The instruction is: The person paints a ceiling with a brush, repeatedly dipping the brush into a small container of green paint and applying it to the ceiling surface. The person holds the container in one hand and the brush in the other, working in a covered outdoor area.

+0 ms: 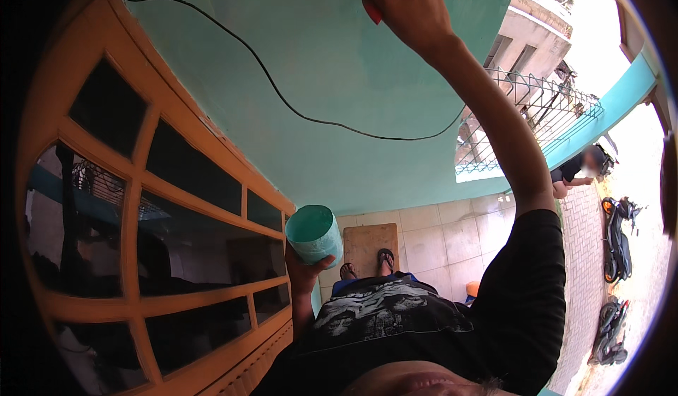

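Note:
My left hand (302, 274) is closed around the lower part of a round teal paint pot (316, 246), held beside the orange door frame. The pot stands roughly upright with its mouth open; both its inside and its outside are teal. High up in front of the teal wall (339, 57), my right hand (409, 4) is raised with the arm stretched out. Its fingers are bent around a red-handled tool (371, 10); only a short red piece shows under the hand, and the rest is hidden or beyond the upper edge.
A black cable (272, 85) hangs in a curve across the wall. Orange window frames (134, 205) with dark panes run along the left. My feet stand on a brown board (371, 237) over tiles (455, 241). Right lie a metal grille (537, 114), a crouching person (580, 166) and parked motorbikes (618, 241).

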Demonstrator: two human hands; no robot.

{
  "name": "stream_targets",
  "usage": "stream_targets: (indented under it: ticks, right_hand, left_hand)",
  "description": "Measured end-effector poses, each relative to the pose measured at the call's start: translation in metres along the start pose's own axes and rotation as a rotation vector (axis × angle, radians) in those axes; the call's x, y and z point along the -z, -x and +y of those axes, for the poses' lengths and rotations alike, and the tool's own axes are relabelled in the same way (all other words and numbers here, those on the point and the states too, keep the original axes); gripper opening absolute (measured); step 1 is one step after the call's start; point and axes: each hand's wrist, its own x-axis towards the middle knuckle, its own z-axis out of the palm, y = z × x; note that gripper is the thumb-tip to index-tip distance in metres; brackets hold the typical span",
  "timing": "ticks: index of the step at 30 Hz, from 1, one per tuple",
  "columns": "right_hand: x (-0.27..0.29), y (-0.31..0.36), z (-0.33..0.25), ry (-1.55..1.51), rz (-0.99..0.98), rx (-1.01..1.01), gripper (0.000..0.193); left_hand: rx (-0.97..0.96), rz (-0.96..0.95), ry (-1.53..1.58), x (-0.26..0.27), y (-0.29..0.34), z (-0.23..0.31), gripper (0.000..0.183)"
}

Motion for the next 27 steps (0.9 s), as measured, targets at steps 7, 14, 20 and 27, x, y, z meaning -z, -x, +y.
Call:
stream_targets:
  ticks: [7,14,20,27]
  right_hand:
    - [-0.03,0.149,-0.095,-0.107,-0.272,0.021,0.011]
    - [0.032,0.073,-0.047,-0.284,-0.129,-0.062,0.038]
    - [0.001,0.03,-0.028,-0.058,0.005,-0.066,0.023]
    - [-0.038,0.166,-0.117,-0.237,-0.245,-0.143,0.022]
  left_hand:
    - [-0.007,-0.039,-0.031,-0.007,-0.005,0.016,0.097]
    - [-0.019,0.013,-0.025,-0.002,0.005,0.013,0.095]
    - [-0.009,0.009,-0.03,-0.004,0.005,0.009,0.092]
    - [-0.03,0.012,-0.057,-0.01,0.006,0.012,0.096]
